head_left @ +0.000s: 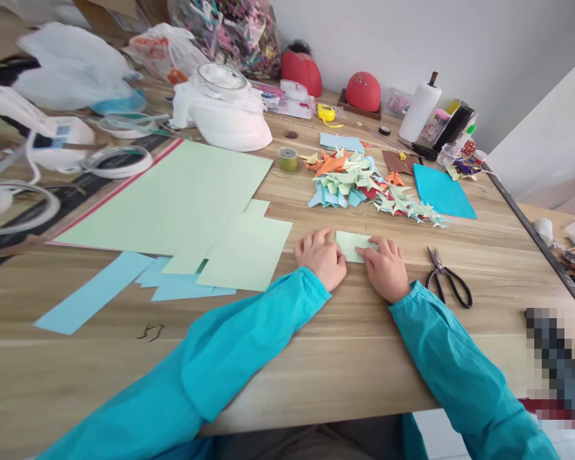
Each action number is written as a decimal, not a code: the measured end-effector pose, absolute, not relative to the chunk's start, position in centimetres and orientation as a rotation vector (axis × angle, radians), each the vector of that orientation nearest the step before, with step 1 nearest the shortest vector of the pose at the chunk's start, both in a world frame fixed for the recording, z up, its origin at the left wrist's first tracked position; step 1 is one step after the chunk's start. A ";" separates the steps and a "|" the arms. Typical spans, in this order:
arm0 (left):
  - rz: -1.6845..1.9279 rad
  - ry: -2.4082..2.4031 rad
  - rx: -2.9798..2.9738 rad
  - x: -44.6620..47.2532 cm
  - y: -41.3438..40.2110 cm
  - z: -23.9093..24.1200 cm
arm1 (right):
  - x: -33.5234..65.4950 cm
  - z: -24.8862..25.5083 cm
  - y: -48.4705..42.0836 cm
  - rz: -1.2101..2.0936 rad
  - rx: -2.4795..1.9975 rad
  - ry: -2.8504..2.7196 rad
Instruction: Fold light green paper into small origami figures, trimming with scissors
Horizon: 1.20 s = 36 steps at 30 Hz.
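Observation:
A small pale green paper piece [346, 244] with a crease line lies flat on the wooden table between my hands. My right hand [387, 271] covers its right end, thumb and index finger pressed on it. Beside its left edge, my left hand [322, 260] rests on the table with loosely bent, slightly spread fingers and seems to hold nothing. The left thumb is close to the paper's lower left corner; whether it touches is unclear. Black-handled pliers [441, 275] lie to the right of my right hand, jaws pointing away from me.
Large green sheets [172, 191] and blue paper strips [93, 294] spread out on the left. Ahead sits a pile of folded paper stars and cranes [345, 176], with a turquoise sheet [443, 190] to its right. A thread spool [287, 160] and yellow tape measure [326, 113] stand farther back.

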State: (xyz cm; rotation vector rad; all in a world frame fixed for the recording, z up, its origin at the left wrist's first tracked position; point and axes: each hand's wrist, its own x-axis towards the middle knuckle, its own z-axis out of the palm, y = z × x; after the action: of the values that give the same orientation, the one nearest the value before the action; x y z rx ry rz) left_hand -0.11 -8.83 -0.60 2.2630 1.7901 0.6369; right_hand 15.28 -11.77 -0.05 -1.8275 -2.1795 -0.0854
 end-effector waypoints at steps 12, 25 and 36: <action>0.772 1.722 2.314 -0.8 -8.9 -1.0 | 15.4 -0.2 -11.7 -0.091 -1.809 -2.182; 0.628 1.007 3.025 -1.6 -8.7 -1.5 | 15.3 0.0 -11.8 -0.083 -1.827 -2.180; 0.681 0.862 2.922 -0.8 -8.6 -1.7 | 15.4 0.0 -11.7 -0.084 -1.822 -2.182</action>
State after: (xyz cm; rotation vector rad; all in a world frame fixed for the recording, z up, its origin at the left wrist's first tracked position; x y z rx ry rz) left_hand -0.84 -8.55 -1.74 2.9224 0.8622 0.6809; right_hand 15.37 -11.72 0.01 -1.8220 -2.1822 -0.0841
